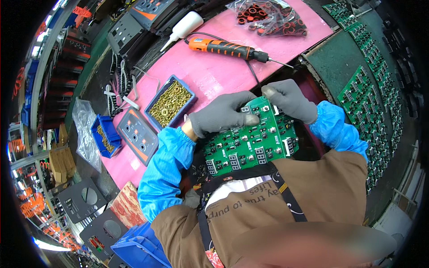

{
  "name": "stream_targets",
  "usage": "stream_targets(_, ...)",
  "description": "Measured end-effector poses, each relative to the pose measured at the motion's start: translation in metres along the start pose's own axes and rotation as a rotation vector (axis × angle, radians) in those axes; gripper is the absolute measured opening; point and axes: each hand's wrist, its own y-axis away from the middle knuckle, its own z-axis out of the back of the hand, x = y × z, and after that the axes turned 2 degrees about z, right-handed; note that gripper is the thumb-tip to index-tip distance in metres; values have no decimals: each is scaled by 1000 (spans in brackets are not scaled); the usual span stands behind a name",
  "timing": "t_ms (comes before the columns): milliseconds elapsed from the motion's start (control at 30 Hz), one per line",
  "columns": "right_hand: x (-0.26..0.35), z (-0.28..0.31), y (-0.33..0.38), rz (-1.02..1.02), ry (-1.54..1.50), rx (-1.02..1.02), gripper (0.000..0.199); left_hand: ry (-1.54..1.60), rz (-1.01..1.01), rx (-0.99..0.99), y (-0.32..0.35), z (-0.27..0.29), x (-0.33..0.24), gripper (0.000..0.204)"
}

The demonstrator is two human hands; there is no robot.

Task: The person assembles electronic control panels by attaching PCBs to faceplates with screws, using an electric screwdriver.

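Observation:
A green circuit board panel [250, 142], set with several white digit displays and small parts, is held close in front of my body. My left hand [223, 114], in a grey glove, grips its far left part with the thumb lying on the face. At the far right corner my right hand [290, 99], gloved too, pinches the board's edge. A straight seam runs across the panel near its right side. The fingers underneath are hidden by the board.
Past my hands, a pink mat [214, 73] carries an orange electric screwdriver [228, 48], a white bottle [184, 27], a bag of black-and-red rings [270, 18], a bin of brass parts [170, 103] and a grey panel [138, 135]. Many green boards [368, 105] lie at right.

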Motion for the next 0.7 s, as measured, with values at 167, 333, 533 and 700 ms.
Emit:
stream_targets(167,3,28,1,-16,196,-1,37,-150,111,-34,-4,-3,-11,51)
stream_targets(333,-27,166,-12,-216,616,-575,42,-199,153,-15,14,2,-27,68)
stream_targets(533,-140,280,-5,-408,754,-546,53,-518,45,0,18,14,-22,94)
stream_targets(700,-134,257,-3,-524,1203,-508,47,-575,279,-167,17,9,-22,59)
